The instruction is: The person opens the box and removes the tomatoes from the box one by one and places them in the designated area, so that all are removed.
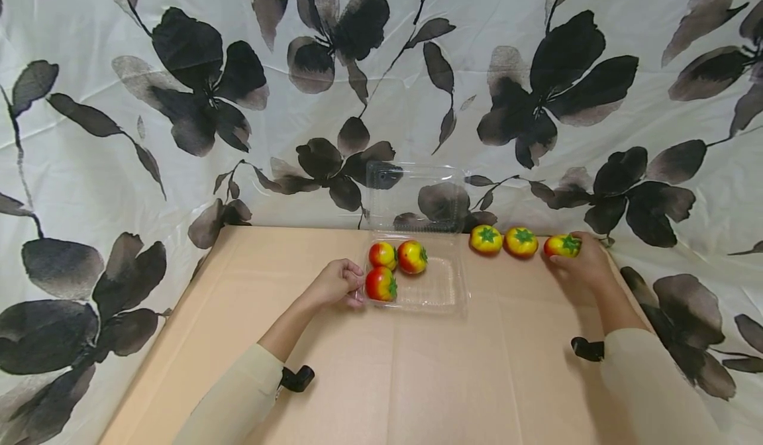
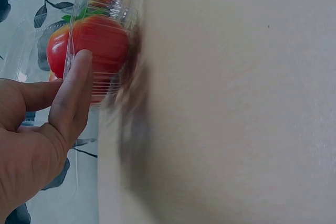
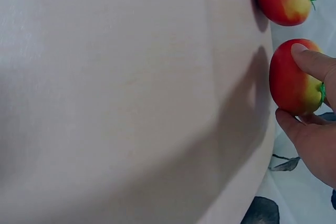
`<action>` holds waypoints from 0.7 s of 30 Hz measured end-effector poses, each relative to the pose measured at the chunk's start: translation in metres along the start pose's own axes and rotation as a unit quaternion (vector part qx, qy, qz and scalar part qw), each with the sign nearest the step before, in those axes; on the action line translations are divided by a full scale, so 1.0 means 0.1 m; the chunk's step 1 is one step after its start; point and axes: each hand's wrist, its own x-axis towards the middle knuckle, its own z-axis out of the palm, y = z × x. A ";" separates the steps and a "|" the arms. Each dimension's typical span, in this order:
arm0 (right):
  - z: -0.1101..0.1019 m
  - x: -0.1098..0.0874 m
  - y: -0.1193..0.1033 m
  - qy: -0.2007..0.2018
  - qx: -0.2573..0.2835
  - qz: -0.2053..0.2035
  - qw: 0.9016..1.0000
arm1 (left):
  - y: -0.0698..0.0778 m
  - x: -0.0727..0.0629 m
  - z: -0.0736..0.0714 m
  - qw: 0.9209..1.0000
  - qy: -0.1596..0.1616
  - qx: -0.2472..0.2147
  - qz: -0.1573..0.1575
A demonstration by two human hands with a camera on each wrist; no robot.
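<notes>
A clear plastic clamshell box (image 1: 438,279) lies with its lid (image 1: 417,197) raised against the cloth behind. In its left part sit three red-and-yellow toy tomatoes with green leafy tops, one a red tomato (image 1: 380,284) at the front left corner. My left hand (image 1: 336,283) pinches the box's left wall between thumb and fingers; the left wrist view shows the fingertips flat on the plastic beside a tomato (image 2: 102,43). Far to the right, my right hand (image 1: 587,259) grips another toy tomato (image 1: 560,246), its thumb on one side and fingers on the other (image 3: 294,77).
Two more toy tomatoes, a left one (image 1: 485,240) and a right one (image 1: 521,242), stand in a row along the table's back edge, between box and right hand. The tan table (image 1: 417,379) ends against a white cloth (image 1: 429,127) with dark flowers.
</notes>
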 end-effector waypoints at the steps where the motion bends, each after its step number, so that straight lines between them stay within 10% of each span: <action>1: 0.01 0.01 0.01 0.002 -0.001 0.001 1.000 | 0.00 0.00 0.00 1.000 0.000 0.000 0.000; 21: 0.11 0.09 0.07 0.020 0.016 0.048 0.999 | 0.01 -0.02 -0.01 1.000 0.005 0.011 0.002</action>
